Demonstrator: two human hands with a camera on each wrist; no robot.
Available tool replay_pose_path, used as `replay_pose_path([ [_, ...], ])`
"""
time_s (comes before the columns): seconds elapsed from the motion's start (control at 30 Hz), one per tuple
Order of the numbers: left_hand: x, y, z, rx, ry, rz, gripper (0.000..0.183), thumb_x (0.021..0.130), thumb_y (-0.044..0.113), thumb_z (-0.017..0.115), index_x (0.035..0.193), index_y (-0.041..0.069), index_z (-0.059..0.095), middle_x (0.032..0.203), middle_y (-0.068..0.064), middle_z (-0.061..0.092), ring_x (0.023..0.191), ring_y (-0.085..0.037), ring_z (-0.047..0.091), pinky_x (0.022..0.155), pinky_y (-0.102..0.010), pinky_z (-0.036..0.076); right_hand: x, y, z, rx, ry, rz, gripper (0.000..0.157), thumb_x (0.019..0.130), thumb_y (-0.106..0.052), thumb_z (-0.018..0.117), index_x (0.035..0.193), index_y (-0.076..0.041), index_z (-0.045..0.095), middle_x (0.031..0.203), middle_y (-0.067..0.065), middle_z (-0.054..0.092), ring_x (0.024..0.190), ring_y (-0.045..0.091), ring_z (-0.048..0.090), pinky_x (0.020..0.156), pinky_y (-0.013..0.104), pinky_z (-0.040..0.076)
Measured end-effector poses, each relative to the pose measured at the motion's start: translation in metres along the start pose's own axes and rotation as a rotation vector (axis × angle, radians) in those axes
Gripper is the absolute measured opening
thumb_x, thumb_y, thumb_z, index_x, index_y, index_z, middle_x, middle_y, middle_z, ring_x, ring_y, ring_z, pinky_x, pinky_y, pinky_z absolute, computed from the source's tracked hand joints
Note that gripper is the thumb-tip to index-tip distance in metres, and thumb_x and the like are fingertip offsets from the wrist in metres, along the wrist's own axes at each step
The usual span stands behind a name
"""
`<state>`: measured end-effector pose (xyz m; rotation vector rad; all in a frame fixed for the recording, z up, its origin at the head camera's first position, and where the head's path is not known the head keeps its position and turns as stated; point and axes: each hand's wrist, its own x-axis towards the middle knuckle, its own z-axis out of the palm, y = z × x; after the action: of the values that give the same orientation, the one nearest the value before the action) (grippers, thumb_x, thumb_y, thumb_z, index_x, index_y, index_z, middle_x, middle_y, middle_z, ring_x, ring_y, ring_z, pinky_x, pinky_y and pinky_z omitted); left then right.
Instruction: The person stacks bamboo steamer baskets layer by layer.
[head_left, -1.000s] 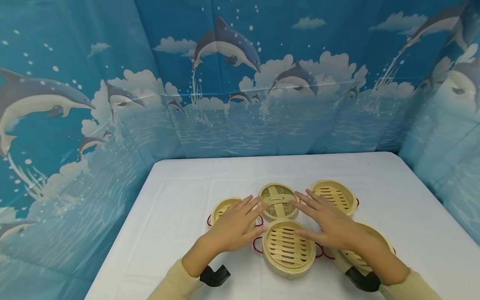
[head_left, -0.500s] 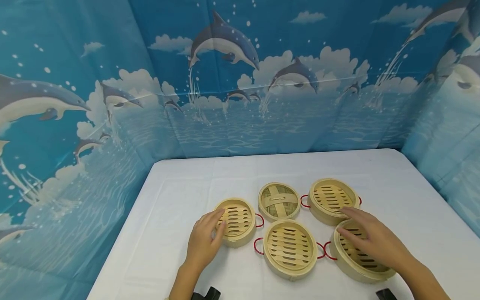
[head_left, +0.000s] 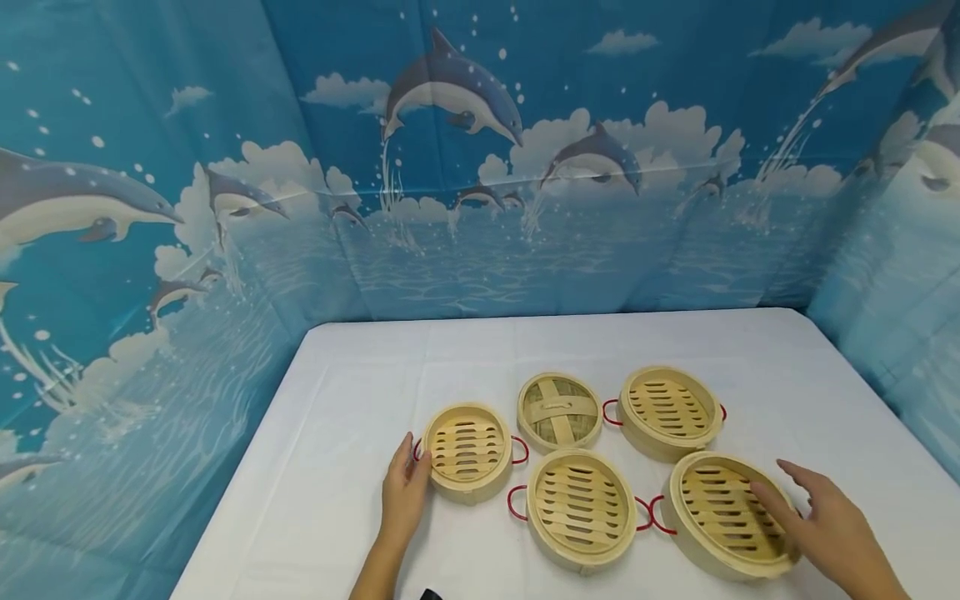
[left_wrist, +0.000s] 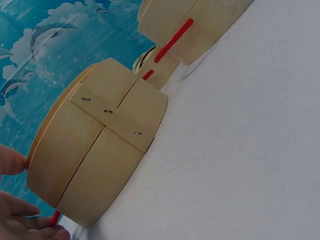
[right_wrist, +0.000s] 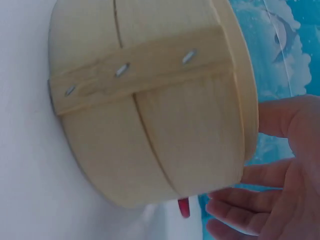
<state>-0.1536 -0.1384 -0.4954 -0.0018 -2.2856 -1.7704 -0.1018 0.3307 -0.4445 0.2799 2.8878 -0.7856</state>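
A small bamboo steamer basket (head_left: 467, 450) with red handles stands at the left of the group. My left hand (head_left: 405, 492) is at its left side; the thumb (left_wrist: 12, 160) meets the rim and the fingers lie by the red handle (left_wrist: 55, 218). The largest-looking steamer basket (head_left: 731, 517) stands at the front right. Over its right edge, my right hand (head_left: 832, 525) has its thumb (right_wrist: 272, 118) at the rim and its fingers loosely spread along the wall. Both baskets sit on the table, slatted bottoms showing.
Between them stands another steamer basket (head_left: 581, 510) at the front. Behind it lie a woven steamer lid (head_left: 560, 410) and a further basket (head_left: 670, 412). All are on a white-covered table (head_left: 315, 500). A dolphin-print curtain (head_left: 480, 250) encloses the back and sides.
Both hands have moved apart from above the middle of the group, the left to the small basket's left side, the right to the front-right basket's right side. The baskets stay put.
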Motion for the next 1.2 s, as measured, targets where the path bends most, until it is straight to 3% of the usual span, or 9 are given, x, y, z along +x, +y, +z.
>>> replay_pose_path([
  [0.13,0.000,-0.004,0.000,-0.200,-0.058,-0.114,0.057,0.088,0.021,0.046,0.129,-0.009,0.019,0.133,-0.021,0.021,0.121,-0.025,0.021,0.094,-0.023,0.026,0.002,0.012,0.002,0.053,-0.130,0.164,0.093,0.077,-0.064,0.032,0.122,0.017,0.022,0.116,0.040,0.025,0.100,0.051,0.031,0.071,0.049,0.043],
  [0.37,0.001,-0.006,0.000,-0.291,-0.035,-0.191,0.060,0.086,0.022,0.049,0.128,-0.011,0.021,0.133,-0.020,0.022,0.121,-0.022,0.022,0.092,-0.020,0.027,0.006,0.028,0.011,0.203,-0.237,0.254,0.094,0.076,-0.065,0.031,0.123,0.016,0.021,0.118,0.037,0.031,0.101,0.049,0.033,0.063,0.038,0.045],
  [0.63,0.003,-0.008,0.001,-0.290,-0.037,-0.218,0.064,0.084,0.028,0.051,0.128,-0.009,0.024,0.133,-0.018,0.024,0.120,-0.018,0.024,0.092,-0.019,0.028,0.017,0.052,0.026,0.332,-0.202,0.399,0.101,0.068,-0.072,0.034,0.129,0.009,0.019,0.123,0.034,0.026,0.101,0.045,0.035,0.064,0.040,0.044],
  [0.73,0.003,-0.008,0.001,-0.280,-0.034,-0.222,0.063,0.084,0.028,0.051,0.128,-0.008,0.025,0.133,-0.017,0.026,0.120,-0.018,0.025,0.092,-0.019,0.028,0.020,0.056,0.030,0.388,-0.128,0.469,0.103,0.064,-0.073,0.040,0.128,0.007,0.024,0.120,0.031,0.035,0.094,0.037,0.044,0.061,0.037,0.046],
  [0.9,0.003,-0.007,0.002,-0.288,-0.030,-0.223,0.061,0.084,0.025,0.051,0.128,-0.009,0.025,0.132,-0.018,0.027,0.119,-0.019,0.026,0.092,-0.020,0.029,0.023,0.061,0.031,0.464,-0.013,0.505,0.101,0.059,-0.069,0.052,0.123,0.008,0.035,0.101,0.022,0.055,0.072,0.016,0.055,0.058,0.033,0.050],
  [1.2,0.004,-0.010,0.000,-0.292,-0.029,-0.218,0.061,0.084,0.025,0.052,0.127,-0.009,0.025,0.132,-0.019,0.027,0.119,-0.020,0.026,0.091,-0.020,0.030,0.017,0.053,0.022,0.436,-0.093,0.483,0.103,0.060,-0.068,0.052,0.120,0.013,0.034,0.092,0.021,0.057,0.061,0.012,0.055,0.056,0.034,0.047],
])
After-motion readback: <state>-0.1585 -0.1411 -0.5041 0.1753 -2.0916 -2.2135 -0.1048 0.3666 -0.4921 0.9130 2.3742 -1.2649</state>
